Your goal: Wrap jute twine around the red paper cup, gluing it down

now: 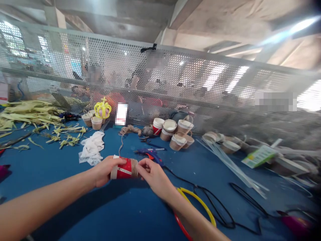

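Note:
My left hand (106, 170) is wrapped around a red and white paper cup (124, 168), which lies on its side above the blue table. Brown twine (134, 168) is wound around the cup's right end. There my right hand (150, 172) has its thumb and fingers pinched together at the twine; the exact grip is partly hidden. A loose strand leads from behind the cup up to a twine bundle (130, 130). Just beyond my right hand lies a blue glue gun (150, 154) with an orange trigger.
Twine-wrapped cups (178, 140) stand toward the back. At left are dried husks (27, 113), white tissue (92, 147) and a yellow crown-shaped piece (102, 108). Clear glue sticks (235, 167), a black cable (208, 194) and yellow-handled pliers (200, 201) lie right. A perforated metal screen (112, 73) borders the table.

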A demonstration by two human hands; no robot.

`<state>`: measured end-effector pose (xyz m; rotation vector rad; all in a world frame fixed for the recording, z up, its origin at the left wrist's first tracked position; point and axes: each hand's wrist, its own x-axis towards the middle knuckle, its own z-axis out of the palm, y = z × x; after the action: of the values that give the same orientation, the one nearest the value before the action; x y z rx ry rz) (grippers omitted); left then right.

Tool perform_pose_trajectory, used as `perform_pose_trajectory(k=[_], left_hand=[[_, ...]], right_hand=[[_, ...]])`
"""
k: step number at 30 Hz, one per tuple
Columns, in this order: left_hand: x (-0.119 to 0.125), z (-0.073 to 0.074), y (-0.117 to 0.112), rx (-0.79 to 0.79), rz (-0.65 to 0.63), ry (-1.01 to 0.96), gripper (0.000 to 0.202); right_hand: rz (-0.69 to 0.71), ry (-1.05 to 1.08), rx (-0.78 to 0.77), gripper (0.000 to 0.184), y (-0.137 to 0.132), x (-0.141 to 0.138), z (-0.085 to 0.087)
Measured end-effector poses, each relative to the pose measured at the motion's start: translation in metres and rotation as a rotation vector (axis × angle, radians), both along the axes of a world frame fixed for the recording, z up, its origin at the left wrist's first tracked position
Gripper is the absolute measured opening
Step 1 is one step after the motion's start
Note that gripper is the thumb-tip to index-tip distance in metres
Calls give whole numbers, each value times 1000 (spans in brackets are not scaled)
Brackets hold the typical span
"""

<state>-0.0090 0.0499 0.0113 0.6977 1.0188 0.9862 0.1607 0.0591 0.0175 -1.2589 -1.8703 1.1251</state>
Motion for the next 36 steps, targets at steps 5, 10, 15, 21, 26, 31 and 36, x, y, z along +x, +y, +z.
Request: perform_pose_trajectory(k=[5, 10, 15, 21, 26, 31, 36], left_hand=[[-3, -5, -7, 99, -129, -39, 29], [-5, -16, -12, 368, -226, 166, 33], [-4, -20, -15, 398, -142, 269, 33], [-2, -19, -18, 392, -81, 293, 32], [1, -16, -22, 448, -101, 330, 29], [-2, -23, -26, 563, -148, 514, 24], [-4, -22, -27, 487, -206, 396, 27]], right_hand=[[4, 51, -36, 17, 0, 5, -7], [-38, 39, -35, 16, 0, 10, -7], [-63, 55, 1, 17, -5, 6, -8], [-57, 10, 145, 16, -15, 0, -5], [-67, -41, 195, 10, -18, -2, -7], [-56, -19, 168, 12, -15, 0, -6], [-9, 35, 44, 15, -8, 6, -4]])
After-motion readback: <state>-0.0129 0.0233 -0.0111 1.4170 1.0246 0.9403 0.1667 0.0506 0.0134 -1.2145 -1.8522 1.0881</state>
